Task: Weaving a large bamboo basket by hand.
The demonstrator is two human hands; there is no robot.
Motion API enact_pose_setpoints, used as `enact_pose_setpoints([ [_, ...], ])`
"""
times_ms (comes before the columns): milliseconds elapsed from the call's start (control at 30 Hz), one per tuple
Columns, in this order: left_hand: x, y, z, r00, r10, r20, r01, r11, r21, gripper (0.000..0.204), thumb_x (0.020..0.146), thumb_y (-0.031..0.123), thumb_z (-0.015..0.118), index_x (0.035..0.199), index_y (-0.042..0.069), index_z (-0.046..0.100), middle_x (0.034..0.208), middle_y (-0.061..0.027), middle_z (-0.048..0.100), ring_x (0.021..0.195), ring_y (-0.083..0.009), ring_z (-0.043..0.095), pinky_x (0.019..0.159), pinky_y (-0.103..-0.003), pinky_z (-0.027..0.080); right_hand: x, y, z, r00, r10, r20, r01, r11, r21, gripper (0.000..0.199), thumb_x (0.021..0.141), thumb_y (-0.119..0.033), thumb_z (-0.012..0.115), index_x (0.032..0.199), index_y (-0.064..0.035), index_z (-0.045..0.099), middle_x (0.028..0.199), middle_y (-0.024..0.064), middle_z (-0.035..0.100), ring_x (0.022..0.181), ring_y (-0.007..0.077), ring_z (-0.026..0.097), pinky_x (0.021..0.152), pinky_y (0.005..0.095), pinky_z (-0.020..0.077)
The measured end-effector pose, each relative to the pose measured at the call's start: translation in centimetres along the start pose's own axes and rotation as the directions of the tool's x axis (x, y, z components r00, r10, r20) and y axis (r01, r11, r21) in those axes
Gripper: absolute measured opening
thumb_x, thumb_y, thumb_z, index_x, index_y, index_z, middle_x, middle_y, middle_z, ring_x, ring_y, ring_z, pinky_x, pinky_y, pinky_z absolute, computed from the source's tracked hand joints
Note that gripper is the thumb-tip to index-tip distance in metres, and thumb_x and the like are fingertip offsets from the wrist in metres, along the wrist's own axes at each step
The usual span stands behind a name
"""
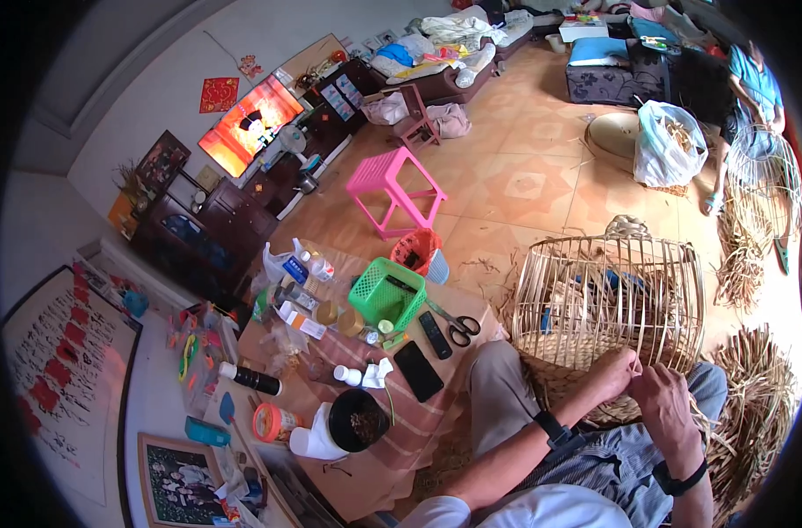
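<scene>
A basket point(546, 363) rests at my lap, with thin upright bars and a lower part woven from straw. Straw and a bit of blue show through its bars. My left hand point(614, 375) and my right hand point(665, 398) meet at the near side of the weave, fingertips pinched close together. Whatever is between the fingers is too small or hidden to make out. Dark bands circle both wrists. To the right of my knee lies a large heap of loose dry straw point(751, 409).
At left a cloth-covered table holds a phone point(418, 371), a remote control point(435, 335), scissors point(461, 329), a green plastic basket point(385, 297) and a black bowl point(359, 421). Beyond stand a bin point(420, 255) and a pink stool point(394, 180). Far right, another person point(755, 92) holds a basket frame point(762, 158).
</scene>
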State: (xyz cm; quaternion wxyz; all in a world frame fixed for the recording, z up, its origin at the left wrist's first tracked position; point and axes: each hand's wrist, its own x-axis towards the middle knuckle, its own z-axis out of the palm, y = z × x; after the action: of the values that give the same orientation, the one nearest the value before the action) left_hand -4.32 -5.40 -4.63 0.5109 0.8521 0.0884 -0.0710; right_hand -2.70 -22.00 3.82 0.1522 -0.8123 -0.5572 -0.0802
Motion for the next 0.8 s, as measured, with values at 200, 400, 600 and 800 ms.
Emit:
enact_pose_setpoints([
  [200, 0.2, -1.0, 0.4, 0.998, 0.06, -0.023, -0.059, 0.998, 0.037, 0.011, 0.09, 0.008, 0.068, 0.096, 0.0, 0.07, 0.086, -0.0205, 0.072, 0.083, -0.0324, 0.072, 0.075, -0.042, 0.056, -0.3, 0.9, 1.0, 0.997, 0.036, -0.064, -0.034, 0.999, 0.028, 0.011, 0.078, -0.011, 0.067, 0.083, -0.0033, 0.061, 0.081, 0.0093, 0.054, 0.08, 0.0272, 0.059, 0.069, 0.041, 0.0483],
  [400, 0.4, -0.5, -0.1, 0.997, 0.07, -0.015, -0.066, 0.981, 0.183, 0.028, 0.098, 0.026, 0.066, 0.094, -0.002, 0.069, 0.084, -0.0223, 0.071, 0.078, -0.0346, 0.071, 0.07, -0.045, 0.053, -1.6, 1.8, 3.8, 0.948, 0.311, -0.064, -0.295, 0.937, 0.187, 0.023, 0.079, -0.016, 0.075, 0.084, -0.0049, 0.056, 0.077, 0.0122, 0.056, 0.069, 0.0353, 0.06, 0.062, 0.0455, 0.046],
  [600, -0.4, 1.2, -2.3, 0.988, -0.022, 0.155, 0.027, 0.999, -0.029, 0.036, 0.092, 0.034, 0.075, 0.093, -0.002, 0.072, 0.074, -0.0132, 0.07, 0.067, -0.0213, 0.067, 0.064, -0.039, 0.051, -3.3, 1.2, 6.6, 0.841, 0.537, -0.058, -0.499, 0.813, 0.299, 0.025, 0.091, -0.018, 0.069, 0.078, -0.0027, 0.054, 0.07, 0.0188, 0.06, 0.065, 0.0419, 0.061, 0.059, 0.0485, 0.0445],
  [800, -0.9, 1.8, -3.0, 0.981, 0.025, 0.193, -0.016, 0.999, -0.051, 0.031, 0.081, 0.025, 0.086, 0.096, 0.0, 0.075, 0.076, -0.0052, 0.072, 0.069, -0.0139, 0.066, 0.067, -0.033, 0.053, -3.8, 1.3, 4.7, 0.825, 0.541, 0.165, -0.553, 0.709, 0.438, 0.027, 0.091, -0.014, 0.067, 0.072, -0.0002, 0.055, 0.068, 0.0208, 0.06, 0.067, 0.0433, 0.062, 0.059, 0.0491, 0.0462],
])
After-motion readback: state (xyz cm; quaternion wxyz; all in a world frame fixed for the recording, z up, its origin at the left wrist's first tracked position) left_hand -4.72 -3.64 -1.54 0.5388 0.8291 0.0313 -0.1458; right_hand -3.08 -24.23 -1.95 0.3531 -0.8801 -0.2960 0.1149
